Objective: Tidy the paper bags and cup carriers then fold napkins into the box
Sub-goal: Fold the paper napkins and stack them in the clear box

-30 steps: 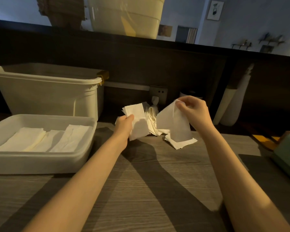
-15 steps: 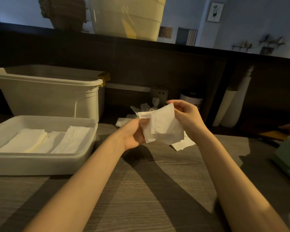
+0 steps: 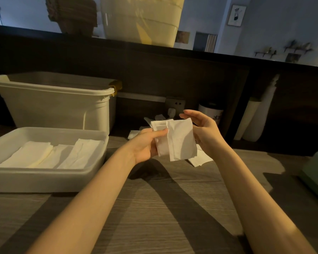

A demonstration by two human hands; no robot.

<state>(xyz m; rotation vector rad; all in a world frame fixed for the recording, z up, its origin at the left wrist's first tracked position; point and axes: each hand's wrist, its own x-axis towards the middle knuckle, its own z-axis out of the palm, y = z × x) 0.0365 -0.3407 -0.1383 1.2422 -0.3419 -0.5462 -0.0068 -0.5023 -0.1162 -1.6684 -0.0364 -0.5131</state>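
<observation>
Step in hand: folding one napkin (image 3: 180, 140), held in the air above the counter (image 3: 154, 208), mid-scene.
Left hand (image 3: 147, 143): grasping the napkin's left edge, thumb on its near face, fingers behind it.
Right hand (image 3: 204, 131): released, fingers straight and relaxed, just right of the napkin; whether the fingertips touch the paper cannot be told.
Napkin state: one flap lies over the other, so the fold looks part made; edges not yet lined up.
Box (image 3: 50, 176): shallow white tray, near left on the counter; it holds three folded napkins (image 3: 50, 154) side by side in a row.
Loose napkins (image 3: 198, 158): a small heap on the counter behind and below the hands, partly hidden; count cannot be told.
Storage bin (image 3: 59, 105): tall, pale, just behind the box; contents hidden.
Paper bags, cup carriers: a brown stack (image 3: 73, 15) stands on the far ledge beside a pale tub (image 3: 141, 21); what it is cannot be told.
Done, judged: three napkins boxed.
Left, judged: finish this fold, lay it in the box, then work through the heap.
</observation>
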